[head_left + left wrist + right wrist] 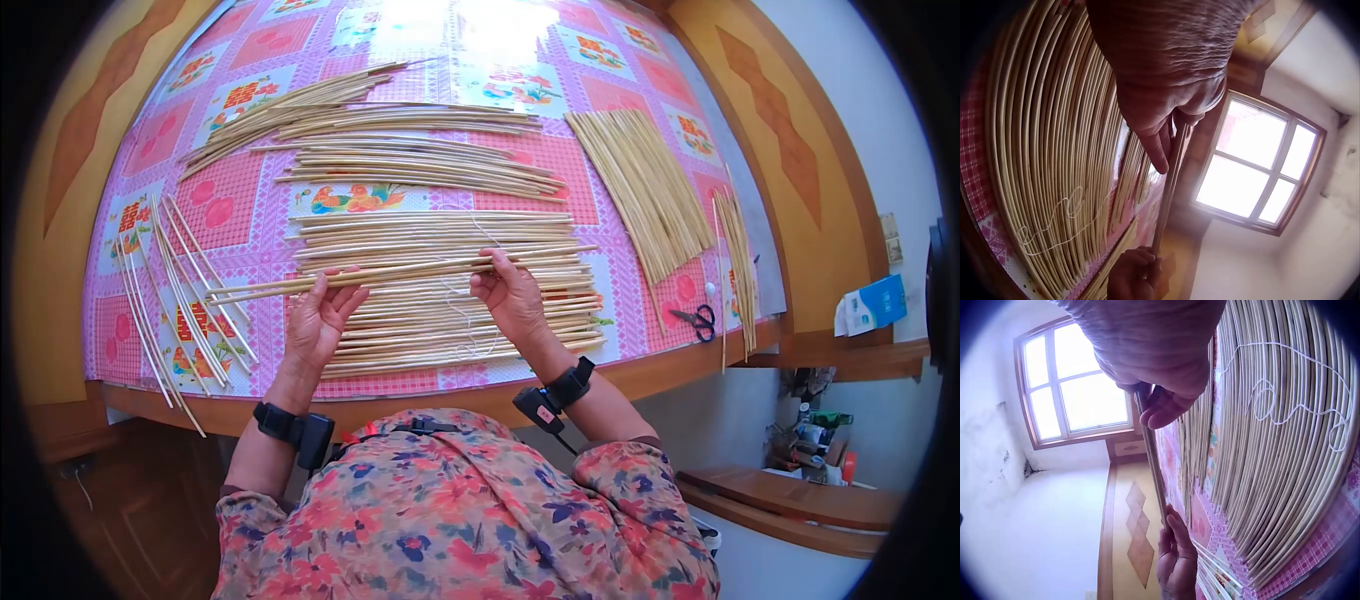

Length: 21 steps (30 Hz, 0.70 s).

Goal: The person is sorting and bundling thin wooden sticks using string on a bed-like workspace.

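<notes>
My left hand point(318, 320) and right hand point(512, 300) hold a few thin straw-coloured sticks point(420, 269) level between them, thumbs and fingers pinching at two places. The sticks' left ends stick out well past the left hand. Below them a wide row of similar sticks point(430, 342) lies side by side, running left to right. Across this row wanders a loose white string point(1272, 343), looped in the right wrist view. In the left wrist view, the held sticks point(1171, 181) run from the near hand down to the other hand.
Several loose bundles of sticks point(420, 165) lie farther back. Pale thin sticks point(185, 300) are spread at the left, some over the table edge. At the right are a flat panel of sticks point(640, 190), scissors point(704, 322), a small white ball point(710, 289) and a narrow bundle point(738, 260).
</notes>
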### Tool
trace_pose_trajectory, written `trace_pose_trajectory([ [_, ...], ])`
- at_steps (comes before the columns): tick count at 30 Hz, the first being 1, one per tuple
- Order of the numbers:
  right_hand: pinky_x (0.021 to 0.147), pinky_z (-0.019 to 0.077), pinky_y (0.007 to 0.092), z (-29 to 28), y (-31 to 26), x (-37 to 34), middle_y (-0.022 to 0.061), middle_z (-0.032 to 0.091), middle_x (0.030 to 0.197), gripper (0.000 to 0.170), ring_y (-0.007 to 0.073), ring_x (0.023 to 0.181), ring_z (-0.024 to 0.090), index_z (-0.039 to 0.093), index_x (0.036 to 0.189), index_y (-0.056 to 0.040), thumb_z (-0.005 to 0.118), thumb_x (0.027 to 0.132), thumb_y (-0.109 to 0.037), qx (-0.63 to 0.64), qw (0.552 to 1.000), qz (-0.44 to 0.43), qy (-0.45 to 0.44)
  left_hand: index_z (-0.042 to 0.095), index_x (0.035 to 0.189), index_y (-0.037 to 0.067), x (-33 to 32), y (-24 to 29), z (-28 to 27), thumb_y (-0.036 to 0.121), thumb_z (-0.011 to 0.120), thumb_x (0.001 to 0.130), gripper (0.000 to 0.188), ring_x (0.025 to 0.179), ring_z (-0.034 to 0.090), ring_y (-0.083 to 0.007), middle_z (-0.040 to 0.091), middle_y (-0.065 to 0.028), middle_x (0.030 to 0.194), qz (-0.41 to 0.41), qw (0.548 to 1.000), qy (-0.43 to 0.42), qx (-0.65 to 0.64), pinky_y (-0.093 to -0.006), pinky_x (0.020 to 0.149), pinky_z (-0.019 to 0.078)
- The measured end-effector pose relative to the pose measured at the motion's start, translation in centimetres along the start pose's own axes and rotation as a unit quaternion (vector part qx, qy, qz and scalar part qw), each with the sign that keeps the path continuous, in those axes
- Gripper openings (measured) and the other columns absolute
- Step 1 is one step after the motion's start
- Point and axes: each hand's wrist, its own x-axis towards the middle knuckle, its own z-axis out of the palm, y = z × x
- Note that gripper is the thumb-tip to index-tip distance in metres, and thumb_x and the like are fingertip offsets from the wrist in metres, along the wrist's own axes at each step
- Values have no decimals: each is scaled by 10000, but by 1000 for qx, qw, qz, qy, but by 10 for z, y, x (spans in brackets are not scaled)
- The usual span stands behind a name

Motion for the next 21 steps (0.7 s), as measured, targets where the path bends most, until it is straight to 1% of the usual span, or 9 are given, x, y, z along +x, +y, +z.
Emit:
trace_pose_trajectory([
  [5,653,525,314,-16,-3,-2,85,606,813,203,199,723,617,563,975,-28,509,868,-192,20,1000,5,1,490,1064,29,-8,-2,14,199,447,902,239,1051,516,-325,530,-201,1096,-24,998,-28,46,-435,888,458],
  [9,677,502,321,-26,-13,-10,103,587,912,337,202,768,601,522,1058,-15,439,902,-302,-44,996,77,-12,488,1052,24,-10,-5,23,218,474,891,252,1013,539,-314,554,-168,1015,-12,997,-26,73,-419,861,475],
  [12,547,475,256,-12,-32,-21,91,586,869,479,157,622,588,532,1030,25,420,887,-417,-333,912,214,-105,492,1044,15,-3,-14,20,213,476,890,252,976,561,-302,559,-150,998,-35,998,-26,43,-405,830,493],
  [13,503,454,249,4,-38,-28,67,583,817,341,134,568,567,552,995,17,488,878,-297,-418,867,227,-147,495,1042,16,-4,-16,24,217,472,892,252,971,564,-298,560,-140,996,-27,998,-41,47,-402,818,499],
  [14,503,454,249,12,-36,-30,67,583,817,341,134,568,567,552,995,17,488,878,-297,-419,861,233,-170,499,1039,18,-5,-18,28,221,469,894,252,966,567,-295,561,-131,995,-24,997,-60,52,-399,807,505],
  [16,494,442,258,25,-36,-31,57,583,811,206,136,561,561,564,990,-15,546,848,-163,-584,781,30,-219,505,1041,20,-6,-25,34,225,458,899,254,946,578,-283,569,-125,995,-39,994,-95,48,-393,794,510],
  [17,494,442,258,42,-43,-30,57,583,811,206,136,561,561,564,990,-15,546,848,-163,-584,778,26,-229,500,1064,41,-7,-28,39,211,462,897,242,963,573,-298,558,-133,1038,-38,992,-106,59,-419,825,491],
  [19,504,442,272,78,-52,-31,60,588,829,176,153,562,562,568,994,-56,576,820,-81,-724,611,-221,-232,491,1097,53,-7,-38,39,221,461,898,262,974,569,-299,554,-127,1065,-47,987,-145,59,-429,829,483],
  [21,518,454,285,84,-51,-27,67,592,868,179,164,569,561,574,984,-58,575,832,-152,-751,583,-212,-225,484,1113,58,-6,-38,41,226,464,896,275,980,565,-303,552,-125,1074,-55,984,-160,58,-439,829,479],
])
